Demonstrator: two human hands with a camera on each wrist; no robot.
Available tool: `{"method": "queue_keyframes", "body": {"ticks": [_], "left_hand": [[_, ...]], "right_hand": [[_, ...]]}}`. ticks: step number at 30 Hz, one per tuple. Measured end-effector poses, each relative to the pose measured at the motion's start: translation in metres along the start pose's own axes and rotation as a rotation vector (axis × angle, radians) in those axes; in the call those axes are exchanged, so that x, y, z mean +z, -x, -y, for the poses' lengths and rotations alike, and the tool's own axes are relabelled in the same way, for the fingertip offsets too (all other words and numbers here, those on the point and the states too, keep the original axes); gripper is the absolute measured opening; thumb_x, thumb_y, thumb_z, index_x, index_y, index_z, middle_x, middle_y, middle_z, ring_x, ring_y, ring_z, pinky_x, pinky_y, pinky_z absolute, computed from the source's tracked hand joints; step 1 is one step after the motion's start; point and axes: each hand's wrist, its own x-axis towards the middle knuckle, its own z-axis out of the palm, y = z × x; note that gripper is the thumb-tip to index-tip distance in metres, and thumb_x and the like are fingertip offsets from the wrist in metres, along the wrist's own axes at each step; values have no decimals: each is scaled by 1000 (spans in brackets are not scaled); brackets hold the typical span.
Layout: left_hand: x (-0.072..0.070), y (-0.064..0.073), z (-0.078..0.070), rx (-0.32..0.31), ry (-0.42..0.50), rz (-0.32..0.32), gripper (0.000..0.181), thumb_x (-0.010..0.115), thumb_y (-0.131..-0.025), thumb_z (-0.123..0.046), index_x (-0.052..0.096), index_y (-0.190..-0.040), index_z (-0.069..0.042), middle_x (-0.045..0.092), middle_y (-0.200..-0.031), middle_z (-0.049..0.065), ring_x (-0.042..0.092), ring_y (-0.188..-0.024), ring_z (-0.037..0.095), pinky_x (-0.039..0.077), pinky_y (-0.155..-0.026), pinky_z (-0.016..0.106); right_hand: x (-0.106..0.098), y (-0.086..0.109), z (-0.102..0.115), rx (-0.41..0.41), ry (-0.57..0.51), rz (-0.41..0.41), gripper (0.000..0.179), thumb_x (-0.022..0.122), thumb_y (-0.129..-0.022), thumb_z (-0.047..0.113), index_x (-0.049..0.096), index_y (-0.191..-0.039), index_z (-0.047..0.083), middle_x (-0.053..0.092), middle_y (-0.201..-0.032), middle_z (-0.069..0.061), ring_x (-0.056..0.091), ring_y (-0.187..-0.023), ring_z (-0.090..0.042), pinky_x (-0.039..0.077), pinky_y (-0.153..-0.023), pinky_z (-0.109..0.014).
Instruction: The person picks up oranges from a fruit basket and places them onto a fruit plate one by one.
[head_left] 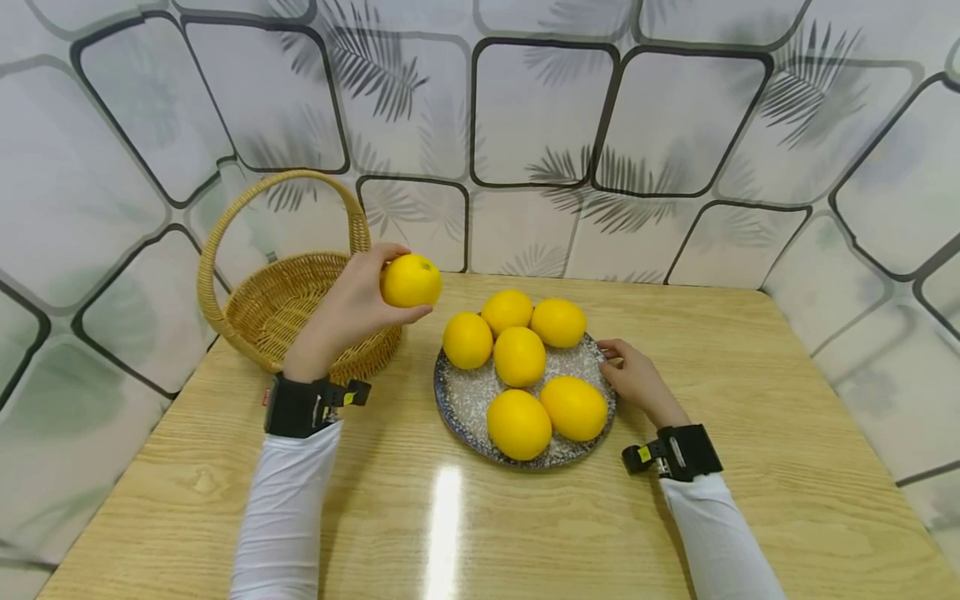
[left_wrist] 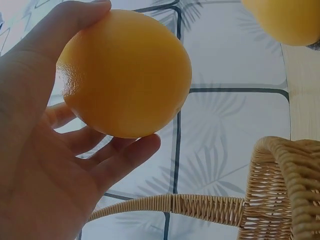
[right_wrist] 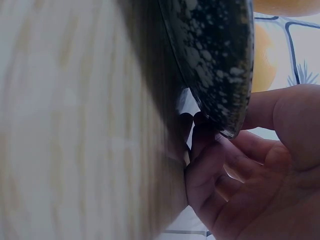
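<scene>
My left hand [head_left: 354,302] holds a round yellow orange [head_left: 412,282] between thumb and fingers, raised above the table beside the wicker basket [head_left: 247,333]. In the left wrist view the thumb lies over one side of the orange [left_wrist: 127,75] and the fingers curl round the other. At the right edge of the speckled plate [head_left: 480,410], my right hand [head_left: 636,379] grips the rim. The right wrist view has fingers under the plate's edge [right_wrist: 220,65], with the thumb on its upper side. Several more oranges [head_left: 520,357] rest on the plate.
The basket, with a tall arched handle [head_left: 281,179], stands at the back left of the wooden table [head_left: 750,375]. Behind the table hangs a patterned covering [head_left: 540,117], which also runs along both sides.
</scene>
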Motion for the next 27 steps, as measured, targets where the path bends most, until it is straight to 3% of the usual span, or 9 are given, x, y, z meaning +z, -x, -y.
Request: {"method": "queue_keyframes", "body": {"ticks": [27], "left_hand": [[14, 2, -23, 93, -11, 83, 82, 84, -80, -30, 42, -146, -5, 47, -146, 17, 49, -126, 31, 50, -102, 51]], "right_hand": [[1, -1, -1, 9, -2, -6, 53, 48, -103, 18, 40, -153, 2, 51, -144, -29, 54, -126, -44, 50, -100, -52]]}}
